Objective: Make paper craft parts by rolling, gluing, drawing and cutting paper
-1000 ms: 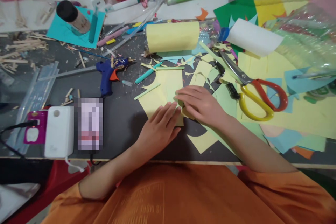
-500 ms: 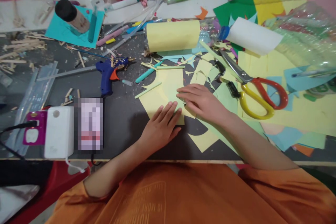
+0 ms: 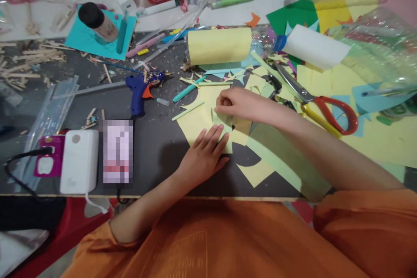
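My left hand (image 3: 203, 154) lies flat with fingers stretched out, pressing the near edge of a yellow paper sheet (image 3: 198, 119) on the dark table (image 3: 153, 147). My right hand (image 3: 236, 104) is farther up on the same sheet, its fingers curled and pinching a raised fold or flap of the yellow paper. My right forearm crosses over pale green paper (image 3: 280, 160). Red and yellow handled scissors (image 3: 322, 110) lie just right of my right hand.
A blue glue gun (image 3: 141, 89) lies left of the paper. A yellow paper roll (image 3: 220, 45), a white roll (image 3: 314, 47), coloured paper scraps and clear plastic crowd the far right. A white charger (image 3: 80, 160) and a phone (image 3: 117, 152) sit near the front left edge.
My right hand has moved away from me up the yellow sheet and closed its fingers on a flap of it. My left hand stays flat on the paper.
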`<state>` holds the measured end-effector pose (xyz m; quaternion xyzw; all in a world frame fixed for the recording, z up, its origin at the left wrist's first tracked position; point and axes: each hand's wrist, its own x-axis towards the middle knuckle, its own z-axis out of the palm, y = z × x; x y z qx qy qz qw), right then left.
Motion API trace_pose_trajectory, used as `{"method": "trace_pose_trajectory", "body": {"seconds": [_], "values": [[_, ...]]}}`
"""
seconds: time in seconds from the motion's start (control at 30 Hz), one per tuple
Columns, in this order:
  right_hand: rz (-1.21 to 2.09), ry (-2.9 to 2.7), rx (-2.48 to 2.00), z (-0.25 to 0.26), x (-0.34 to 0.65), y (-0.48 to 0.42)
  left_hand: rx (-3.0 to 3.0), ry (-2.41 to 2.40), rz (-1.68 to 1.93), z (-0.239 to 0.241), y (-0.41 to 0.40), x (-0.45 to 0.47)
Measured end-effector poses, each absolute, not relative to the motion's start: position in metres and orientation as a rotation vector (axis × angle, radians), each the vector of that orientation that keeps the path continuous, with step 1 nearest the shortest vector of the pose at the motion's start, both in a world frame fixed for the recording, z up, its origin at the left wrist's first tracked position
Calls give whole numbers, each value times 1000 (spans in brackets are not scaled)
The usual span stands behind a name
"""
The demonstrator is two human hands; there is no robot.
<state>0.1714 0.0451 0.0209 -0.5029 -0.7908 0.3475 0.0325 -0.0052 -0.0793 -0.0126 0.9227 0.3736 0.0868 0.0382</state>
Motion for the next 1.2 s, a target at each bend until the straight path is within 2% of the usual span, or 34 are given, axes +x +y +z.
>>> {"method": "trace_pose_trajectory", "body": {"seconds": [0.27,0.5,0.6,0.73,0.83,0.97,1.2], "values": [[1285,-2388,-1276,20,174,58,2832,1154,290,-13,-78,-5],[1193,-2331,-1140,13,175,61,2739,1204,255,-1,-79,-6],[1230,-2261,-1114,15,178,65,2671,1212,399,7,-71,-9],[1351,-2078,-1071,23,184,67,2337,1348,774,7,-48,-17],[1379,-1982,-1066,25,187,69,2080,1394,785,0,-36,-21],[1363,-2029,-1083,19,187,71,2344,1361,766,-6,-37,-19],[1334,-2241,-1076,14,180,73,2774,1222,530,-9,-52,-10]]}}
